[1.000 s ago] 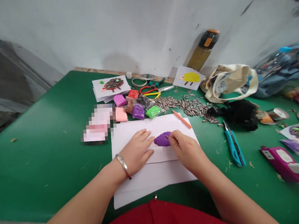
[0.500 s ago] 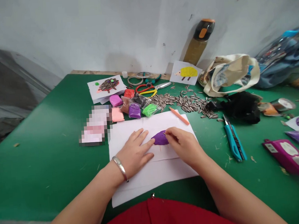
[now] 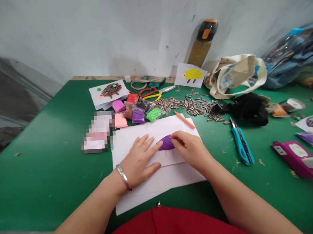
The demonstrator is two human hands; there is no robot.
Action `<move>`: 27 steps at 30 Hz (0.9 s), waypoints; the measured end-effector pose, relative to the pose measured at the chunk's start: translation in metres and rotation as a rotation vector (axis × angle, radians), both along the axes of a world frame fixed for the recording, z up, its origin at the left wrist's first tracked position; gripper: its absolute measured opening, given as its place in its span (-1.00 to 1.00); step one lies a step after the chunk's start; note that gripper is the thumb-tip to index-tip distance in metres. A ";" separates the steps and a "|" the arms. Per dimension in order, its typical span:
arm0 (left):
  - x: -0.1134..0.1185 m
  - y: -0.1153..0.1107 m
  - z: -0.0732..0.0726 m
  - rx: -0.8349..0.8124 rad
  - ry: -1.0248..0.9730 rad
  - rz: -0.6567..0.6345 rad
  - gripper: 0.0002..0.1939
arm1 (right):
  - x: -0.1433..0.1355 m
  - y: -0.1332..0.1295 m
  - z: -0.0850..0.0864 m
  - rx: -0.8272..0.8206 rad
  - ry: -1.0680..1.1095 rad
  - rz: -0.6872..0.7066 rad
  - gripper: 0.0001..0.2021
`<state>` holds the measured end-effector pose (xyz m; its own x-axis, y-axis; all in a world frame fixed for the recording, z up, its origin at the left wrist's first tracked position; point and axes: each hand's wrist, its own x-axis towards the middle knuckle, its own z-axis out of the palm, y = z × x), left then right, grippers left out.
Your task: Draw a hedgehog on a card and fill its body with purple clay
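Observation:
My left hand (image 3: pixel 141 159) lies flat with its fingers spread on a white sheet of paper (image 3: pixel 147 188). Its index fingertip touches the left end of a flat purple clay shape (image 3: pixel 165 143). Pinched between the thumb and index finger of my right hand (image 3: pixel 189 148) is a small thin pale piece (image 3: pixel 169 137), too small to make out fully. That piece meets the top right of the clay, whose right end the fingers hide. Thin orange lines are drawn below the clay. An orange marker (image 3: pixel 184 120) rests on the paper's upper right.
Behind the paper lie packs of coloured clay (image 3: pixel 138 116), sunflower seeds (image 3: pixel 195 107), scissors (image 3: pixel 168 89) and two hedgehog pictures. A phone (image 3: pixel 98 131) is at left. At right are a blue utility knife (image 3: pixel 241 141), a purple device (image 3: pixel 298 159) and a cloth bag (image 3: pixel 236 76).
The view has shifted slightly, so everything sits a little further left. My right hand keeps its pinch, its fingertips moving slightly at the clay; my left hand stays flat.

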<state>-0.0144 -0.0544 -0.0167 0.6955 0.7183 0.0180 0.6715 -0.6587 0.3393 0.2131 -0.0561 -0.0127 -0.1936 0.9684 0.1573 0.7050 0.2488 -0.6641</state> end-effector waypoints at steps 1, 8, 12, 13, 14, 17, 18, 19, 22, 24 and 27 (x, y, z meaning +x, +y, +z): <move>0.000 0.000 0.001 -0.010 0.002 0.003 -0.40 | 0.000 0.000 0.000 -0.002 -0.002 0.001 -0.87; -0.001 0.000 -0.002 0.028 0.052 -0.031 -0.56 | 0.000 0.001 -0.001 -0.038 0.003 0.013 -0.88; -0.001 -0.001 -0.001 0.020 0.008 -0.018 -0.42 | 0.000 0.001 0.000 -0.049 0.004 0.010 -0.88; 0.000 -0.001 -0.001 0.016 -0.003 -0.012 -0.38 | 0.000 0.000 0.000 -0.054 0.004 0.014 -0.88; 0.000 -0.001 -0.001 0.014 -0.009 -0.008 -0.38 | 0.000 0.000 0.000 -0.058 0.004 0.022 -0.89; 0.000 -0.001 -0.001 0.027 -0.003 -0.015 -0.46 | 0.000 -0.001 0.000 -0.060 -0.010 0.074 -0.87; 0.000 -0.001 -0.001 0.038 0.001 -0.019 -0.49 | -0.001 -0.001 0.000 -0.059 -0.023 0.097 -0.87; 0.000 -0.001 -0.001 0.048 0.005 -0.023 -0.51 | -0.001 -0.001 0.000 -0.059 -0.038 0.118 -0.86; 0.001 -0.001 -0.001 0.062 0.011 -0.030 -0.53 | -0.003 -0.001 0.000 -0.058 -0.066 0.146 -0.85; 0.001 -0.001 -0.001 0.059 0.010 -0.031 -0.52 | -0.002 -0.001 0.000 -0.046 -0.064 0.135 -0.84; 0.002 -0.002 -0.003 0.054 0.008 -0.017 -0.40 | 0.001 0.000 0.003 -0.024 -0.053 0.102 -0.85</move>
<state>-0.0129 -0.0564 -0.0198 0.7079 0.7045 0.0507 0.6625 -0.6872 0.2981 0.2136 -0.0562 -0.0095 -0.2984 0.9467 0.1211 0.7111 0.3051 -0.6334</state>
